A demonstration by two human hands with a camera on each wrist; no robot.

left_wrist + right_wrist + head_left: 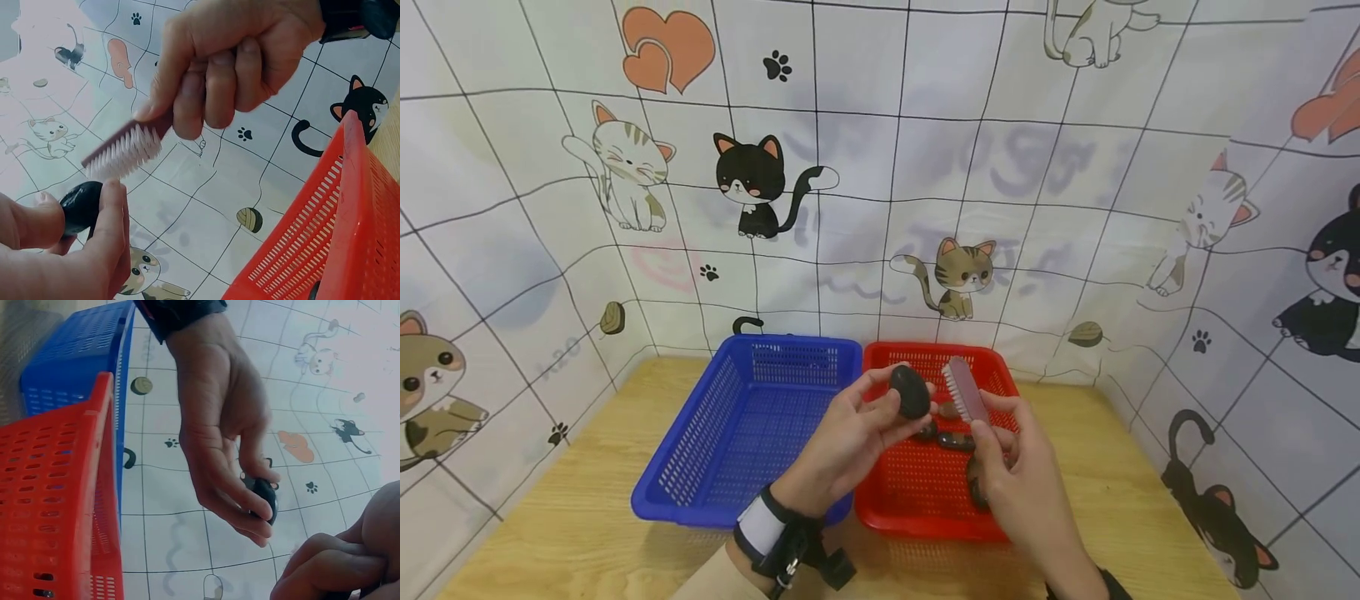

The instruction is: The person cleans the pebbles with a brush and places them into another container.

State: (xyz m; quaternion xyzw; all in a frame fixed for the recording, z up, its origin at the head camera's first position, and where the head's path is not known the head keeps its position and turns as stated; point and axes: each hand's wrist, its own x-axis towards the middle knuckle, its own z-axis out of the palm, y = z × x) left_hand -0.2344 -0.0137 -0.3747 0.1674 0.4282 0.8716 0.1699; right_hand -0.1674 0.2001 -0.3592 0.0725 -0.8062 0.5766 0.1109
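My left hand (850, 437) holds a smooth black stone (912, 393) between thumb and fingers, raised above the red basket. Facing it, my right hand (1026, 479) grips a mauve scrub brush (970, 395) with white bristles turned toward the stone. In the left wrist view the bristles (128, 153) hang just over the top of the stone (81, 205). The right wrist view shows the stone (269, 500) at the left fingertips, while the brush is hidden behind the right hand (340, 562).
Beneath the hands stands a red plastic basket (928, 527) with several stones, among them a dark oblong one (957, 441). A blue basket (760, 433) sits beside it on the left. Both stand on a wooden table (580, 500) against a cat-patterned sheet (865, 150).
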